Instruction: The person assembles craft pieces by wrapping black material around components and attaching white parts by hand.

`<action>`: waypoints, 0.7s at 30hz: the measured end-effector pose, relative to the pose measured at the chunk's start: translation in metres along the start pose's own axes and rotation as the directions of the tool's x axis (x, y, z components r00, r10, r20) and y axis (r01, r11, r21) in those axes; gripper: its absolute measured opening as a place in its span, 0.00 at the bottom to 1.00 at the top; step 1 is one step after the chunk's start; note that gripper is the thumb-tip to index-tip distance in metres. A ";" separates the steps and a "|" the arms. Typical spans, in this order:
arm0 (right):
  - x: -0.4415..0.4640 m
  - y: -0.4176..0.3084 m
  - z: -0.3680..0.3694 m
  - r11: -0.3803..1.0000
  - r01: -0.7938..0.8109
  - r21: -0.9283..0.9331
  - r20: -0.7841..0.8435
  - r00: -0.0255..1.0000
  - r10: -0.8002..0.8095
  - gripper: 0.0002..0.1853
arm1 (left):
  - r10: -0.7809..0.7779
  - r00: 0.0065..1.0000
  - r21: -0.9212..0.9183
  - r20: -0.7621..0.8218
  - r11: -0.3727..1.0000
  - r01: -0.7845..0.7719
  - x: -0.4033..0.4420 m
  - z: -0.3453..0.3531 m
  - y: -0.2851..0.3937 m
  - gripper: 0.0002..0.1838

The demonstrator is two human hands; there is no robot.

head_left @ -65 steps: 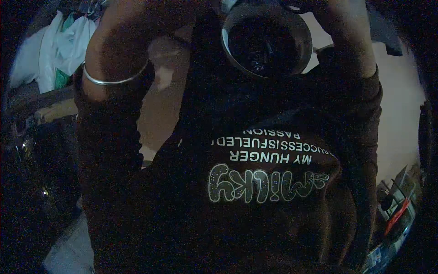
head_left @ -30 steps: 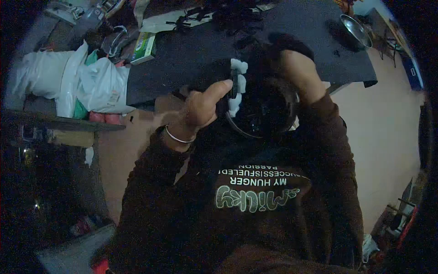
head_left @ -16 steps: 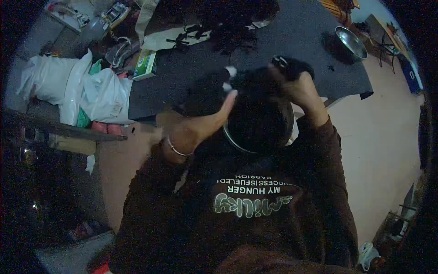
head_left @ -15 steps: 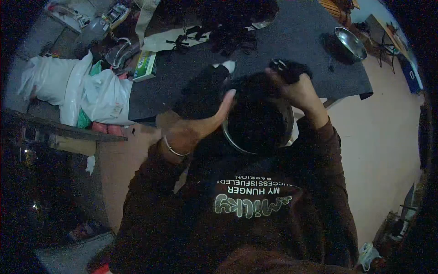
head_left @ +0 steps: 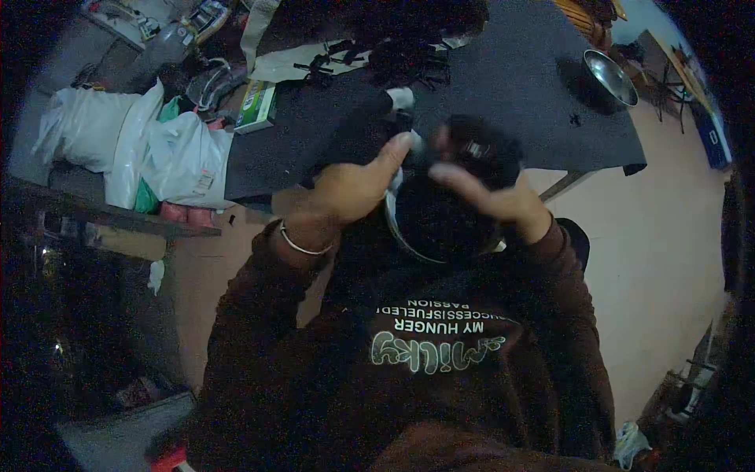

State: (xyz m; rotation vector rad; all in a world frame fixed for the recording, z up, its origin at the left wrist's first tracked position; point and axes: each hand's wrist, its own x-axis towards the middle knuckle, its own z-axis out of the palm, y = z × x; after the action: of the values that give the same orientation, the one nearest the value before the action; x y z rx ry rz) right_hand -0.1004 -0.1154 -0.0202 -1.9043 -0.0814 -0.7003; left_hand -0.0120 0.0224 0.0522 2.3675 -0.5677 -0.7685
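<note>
- Two hands work above one bowl (head_left: 403, 241), which sits against the dark sweatshirt (head_left: 314, 354), just toward 2 o'clock from centre.
- One left hand (head_left: 350, 189), thumb stretched toward 1 o'clock at the bowl's near side; its other fingers vanish into darkness beside one black piece with a white end (head_left: 401, 98), so I cannot tell whether it grips that piece.
- One right hand (head_left: 503, 197), thumb and fingers spread somewhat apart over the bowl, next to one black bundle (head_left: 484, 148); whether it grips the bundle, I cannot tell.
- One bangle (head_left: 297, 247) on the left wrist.
- One shiny dish (head_left: 609, 75) toward 2 o'clock, one green-and-white box (head_left: 255, 106) toward half past 10, several white bags (head_left: 177, 157) near 10, two reddish packs below them, and one dark heap (head_left: 417, 27) at 12, all on dark surfaces.
- Compared with half a second ago, the right hand is lower and closer to the left; its thumb now points toward the left thumb. The bowl remains against the sweatshirt.
- Motion blurs the right fingers and the black bundle; the bowl's contents are too dark to identify, its far rim is hidden, and the heap is cut off by the top edge.
</note>
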 end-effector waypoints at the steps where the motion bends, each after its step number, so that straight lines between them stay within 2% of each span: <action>1: -0.001 -0.004 0.005 0.968 0.212 -0.137 0.026 0.977 -0.210 0.15 | 0.532 0.810 0.252 -0.246 0.842 -0.477 0.019 0.014 -0.026 0.18; 2: 0.002 -0.006 0.008 0.881 0.369 -0.297 0.097 0.929 -0.357 0.14 | 0.753 0.595 0.392 -0.281 0.656 -0.645 0.024 0.019 -0.033 0.18; 3: 0.001 -0.003 0.011 0.882 0.364 -0.298 0.094 0.931 -0.352 0.14 | 0.901 0.323 0.562 -0.288 0.432 -0.705 0.029 0.023 -0.041 0.18; 4: 0.001 0.002 0.014 0.871 0.350 -0.344 0.046 0.933 -0.356 0.12 | 0.829 0.531 0.509 -0.173 0.537 -0.673 0.027 0.024 -0.042 0.17; 6: 0.002 0.001 0.018 0.859 0.335 -0.387 0.001 0.932 -0.363 0.11 | 0.708 0.705 0.469 -0.044 0.637 -0.611 0.020 0.021 -0.039 0.16; 7: 0.005 -0.004 0.017 0.959 0.099 -0.266 -0.071 0.990 -0.122 0.09 | 0.679 0.732 0.273 -0.046 0.714 -0.645 0.014 0.015 -0.031 0.16; 8: 0.006 -0.007 0.016 0.981 -0.146 -0.127 -0.110 0.985 0.133 0.08 | 0.650 0.759 0.065 -0.039 0.759 -0.648 0.010 0.013 -0.025 0.16; 9: 0.007 -0.004 0.016 0.981 -0.148 -0.125 -0.110 0.985 0.134 0.08 | 0.649 0.760 0.065 -0.038 0.760 -0.646 0.014 0.016 -0.028 0.16; 11: 0.008 0.003 0.014 0.958 -0.285 0.041 -0.033 0.958 0.286 0.11 | 0.787 0.603 0.295 -0.131 0.612 -0.734 0.022 0.023 -0.033 0.14; 12: 0.007 0.003 0.011 0.958 -0.284 0.042 -0.034 0.958 0.285 0.11 | 0.788 0.602 0.297 -0.130 0.610 -0.734 0.023 0.023 -0.033 0.14; 14: 0.005 0.003 0.003 0.925 -0.365 0.106 0.106 0.929 0.355 0.14 | 0.707 0.700 0.257 -0.105 0.699 -0.668 0.022 0.022 -0.030 0.14; 15: 0.004 0.006 0.001 0.925 -0.366 0.105 0.107 0.929 0.355 0.14 | 0.662 0.743 0.236 -0.092 0.740 -0.630 0.022 0.021 -0.028 0.14; 17: 0.003 0.014 0.001 0.904 -0.428 0.012 0.240 0.879 0.413 0.18 | 0.565 0.823 0.199 -0.062 0.815 -0.545 0.022 0.021 -0.025 0.14; 18: 0.003 0.015 0.001 0.904 -0.428 0.014 0.238 0.879 0.413 0.18 | 0.566 0.822 0.200 -0.059 0.814 -0.546 0.022 0.022 -0.025 0.14; 20: 0.003 0.016 0.004 0.875 -0.459 -0.154 0.325 0.813 0.483 0.20 | 0.768 0.632 0.388 -0.103 0.616 -0.685 0.023 0.024 -0.028 0.14; 21: 0.003 0.017 0.005 0.875 -0.460 -0.153 0.323 0.813 0.484 0.20 | 0.849 0.518 0.479 -0.104 0.500 -0.722 0.023 0.026 -0.030 0.14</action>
State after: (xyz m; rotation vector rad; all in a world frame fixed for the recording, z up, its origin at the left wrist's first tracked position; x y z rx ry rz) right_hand -0.0900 -0.1196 -0.0340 -1.9886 0.1923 -0.0168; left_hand -0.0049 0.0214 0.0068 2.0731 -1.6328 0.2103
